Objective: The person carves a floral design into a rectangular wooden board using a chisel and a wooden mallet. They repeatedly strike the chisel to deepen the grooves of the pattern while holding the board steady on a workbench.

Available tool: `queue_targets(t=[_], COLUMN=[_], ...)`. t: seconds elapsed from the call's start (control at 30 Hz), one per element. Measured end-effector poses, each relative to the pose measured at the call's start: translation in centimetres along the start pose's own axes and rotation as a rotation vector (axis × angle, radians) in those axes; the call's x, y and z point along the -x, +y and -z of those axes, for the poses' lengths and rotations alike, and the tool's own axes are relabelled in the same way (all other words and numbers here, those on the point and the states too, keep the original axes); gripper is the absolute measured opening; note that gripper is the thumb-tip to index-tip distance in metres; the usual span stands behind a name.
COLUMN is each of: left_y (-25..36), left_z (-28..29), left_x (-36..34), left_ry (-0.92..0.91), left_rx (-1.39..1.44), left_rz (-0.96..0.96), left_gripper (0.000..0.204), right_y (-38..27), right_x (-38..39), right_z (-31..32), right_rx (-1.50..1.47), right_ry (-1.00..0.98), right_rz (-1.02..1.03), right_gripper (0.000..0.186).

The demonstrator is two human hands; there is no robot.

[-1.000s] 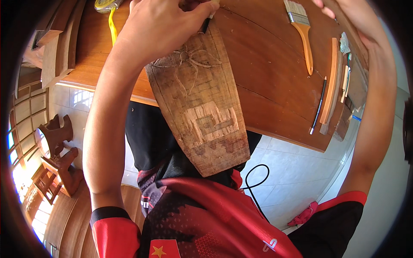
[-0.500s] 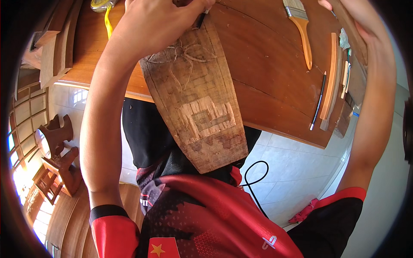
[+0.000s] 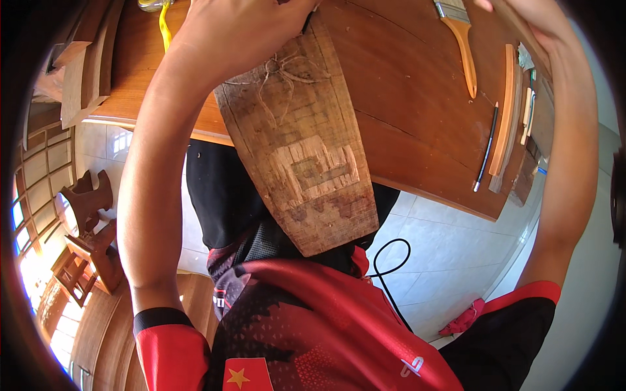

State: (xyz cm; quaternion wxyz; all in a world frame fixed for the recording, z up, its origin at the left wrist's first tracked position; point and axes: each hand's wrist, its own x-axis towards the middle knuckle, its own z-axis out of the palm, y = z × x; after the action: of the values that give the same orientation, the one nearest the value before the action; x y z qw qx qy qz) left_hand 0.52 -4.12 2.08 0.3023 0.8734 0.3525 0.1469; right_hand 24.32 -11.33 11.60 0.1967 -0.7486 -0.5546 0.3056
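A carved wooden board (image 3: 297,124) with a flower-like relief and a paler chiselled patch slants from the table down over my lap. My left hand (image 3: 251,32) is at its upper end, fingers curled and partly cut off by the top edge. A small dark piece shows beside those fingers; its kind is hidden. My right hand (image 3: 538,23) reaches to the top right, by a brown wooden edge. One fingertip shows apart from the palm there, and the other fingers are out of view. A flat paintbrush (image 3: 462,49) with a wooden handle lies between the hands.
On the brown table (image 3: 417,124), a pencil (image 3: 486,146) and a wooden strip (image 3: 502,111) lie at the right. A yellow tape measure (image 3: 156,5) is at the top left, near stacked wooden pieces (image 3: 98,62). A black cable (image 3: 391,260) loops above the tiled floor.
The whole view has shifted slightly, with table things a little higher in the picture. My left hand stays at the board's upper end; my right stays at the top right.
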Motion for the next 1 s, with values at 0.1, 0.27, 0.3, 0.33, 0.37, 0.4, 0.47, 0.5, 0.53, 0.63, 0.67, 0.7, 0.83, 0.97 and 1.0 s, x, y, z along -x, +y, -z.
queue_targets(t=[0.1,0.27,0.3,0.33,0.37,0.4,0.47,0.5,0.53,0.63,0.67,0.7,0.83,0.97,1.0], left_y=[0.2,3.2,3.3,3.0,2.8,2.8,3.2,3.4,4.0,0.3,-1.4,-1.3,-3.5,-6.5,-6.8], left_z=[0.2,0.7,0.7,0.4,0.3,0.4,1.0,1.4,2.3,2.4,2.3,3.2,4.2,4.7,4.6], left_x=[0.0,1.5,1.7,1.9,2.0,2.1,1.9,1.7,0.7,0.2,0.3,0.6,1.4,1.7,1.9], left_ry=[-0.011,-0.009,0.018,0.05,0.057,0.066,-0.003,-0.057,-0.148,-0.159,-0.118,-0.077,0.131,0.131,0.166], left_rx=[-0.031,-0.154,-0.184,-0.217,-0.22,-0.225,-0.17,-0.143,-0.111,0.134,0.238,0.244,0.161,0.426,0.457], left_rz=[-0.009,0.039,0.013,-0.013,-0.029,-0.045,0.002,0.058,0.175,0.104,0.005,0.009,0.013,-0.003,-0.006], left_gripper=[0.031,0.034,0.034,0.034,0.034,0.034,0.033,0.032,0.032,0.031,0.031,0.031,0.03,0.027,0.027], right_y=[0.2,0.5,0.7,0.7,0.6,0.7,1.0,0.9,0.8,0.7,0.8,1.0,7.3,9.2,9.3], right_x=[0.1,-0.4,-0.3,-0.3,-0.2,-0.3,-0.2,-0.2,-0.1,1.3,1.6,1.2,1.4,3.1,3.1], right_z=[0.3,0.1,0.2,0.2,-0.1,0.1,0.6,0.9,0.9,-1.1,-1.4,-1.4,-3.6,-8.5,-9.4], right_rx=[0.081,0.083,0.084,0.084,0.091,0.063,0.009,0.012,0.015,-0.089,-0.114,-0.128,-0.11,0.092,0.187], right_ry=[-0.015,0.051,0.027,0.003,-0.018,-0.023,-0.031,-0.044,-0.058,0.064,0.113,0.156,0.206,0.389,0.435], right_rz=[0.021,0.037,0.036,0.042,0.044,0.065,0.102,0.072,0.043,0.079,0.07,0.023,0.072,0.009,0.052], right_gripper=[0.03,0.035,0.035,0.034,0.033,0.034,0.035,0.035,0.035,0.031,0.03,0.029,0.039,0.038,0.035])
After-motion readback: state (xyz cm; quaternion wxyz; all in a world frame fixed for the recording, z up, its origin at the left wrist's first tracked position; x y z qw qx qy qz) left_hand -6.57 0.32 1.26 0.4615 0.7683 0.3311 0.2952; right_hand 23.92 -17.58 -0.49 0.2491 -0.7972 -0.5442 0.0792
